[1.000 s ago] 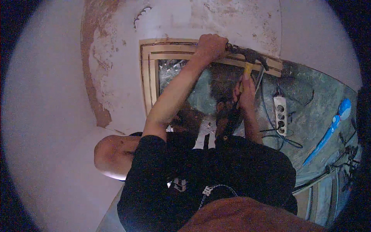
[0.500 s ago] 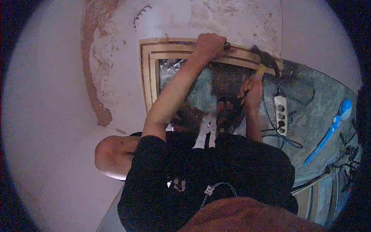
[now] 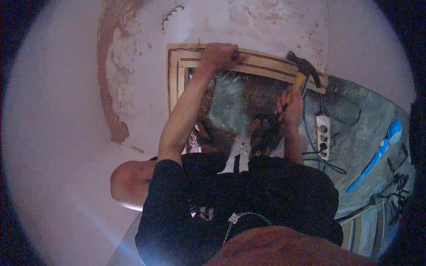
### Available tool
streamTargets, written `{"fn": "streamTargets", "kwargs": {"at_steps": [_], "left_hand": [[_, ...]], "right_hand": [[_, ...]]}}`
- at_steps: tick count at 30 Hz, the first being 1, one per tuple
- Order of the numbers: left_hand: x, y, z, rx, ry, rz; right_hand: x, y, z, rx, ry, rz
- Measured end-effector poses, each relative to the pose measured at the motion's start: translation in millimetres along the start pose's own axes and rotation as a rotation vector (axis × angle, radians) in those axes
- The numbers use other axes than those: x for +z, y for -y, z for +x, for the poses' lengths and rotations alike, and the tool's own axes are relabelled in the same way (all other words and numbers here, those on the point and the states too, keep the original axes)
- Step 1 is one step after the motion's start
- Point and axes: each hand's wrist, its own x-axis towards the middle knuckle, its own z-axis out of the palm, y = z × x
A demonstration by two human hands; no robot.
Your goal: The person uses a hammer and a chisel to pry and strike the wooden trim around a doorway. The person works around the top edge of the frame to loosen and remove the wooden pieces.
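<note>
A pale wooden frame (image 3: pixel 176 84) with dark grooves stands against the plastered wall, its top rail running across in front of me. My left hand (image 3: pixel 218 55) is closed at that rail, left of its middle. A dark bit shows beside the fingers, but I cannot make out what they hold. In my right hand (image 3: pixel 291 105) is a claw hammer (image 3: pixel 305 70), gripped by its yellow handle. Its dark head is up over the right part of the rail; whether it touches the wood, I cannot tell.
A white power strip (image 3: pixel 323 137) with a dark cable lies on the stained greenish floor (image 3: pixel 350 99) to the right. Farther right are a long blue object (image 3: pixel 377 155) and some tangled dark items (image 3: pixel 397 186). My feet are below, within the frame's opening.
My left hand has shifted left along the top rail. The hammer, blurred before, now shows more sharply at nearly the same place by the rail's right part.
</note>
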Motion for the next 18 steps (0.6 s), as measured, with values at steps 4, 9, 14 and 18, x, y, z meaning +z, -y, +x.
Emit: {"fn": "streamTargets", "kwargs": {"at_steps": [4,9,14,18], "left_hand": [[-9.1,-55.0,10.1,0.077,-0.132,-0.188],[-10.1,-98.2,16.0,0.222,-0.27,-0.297],[3.7,-107.9,14.8,0.228,-0.433,-0.338],[5.9,-105.6,18.6,0.287,-0.494,-0.348]], "right_hand": [[-6.2,23.1,-7.3,0.042,-0.118,-0.029],[-12.6,29.9,-12.3,-0.042,-0.071,0.007],[-17.9,34.0,-16.2,-0.037,-0.112,0.031],[-28.3,29.8,-13.4,-0.025,-0.084,0.043]]}}
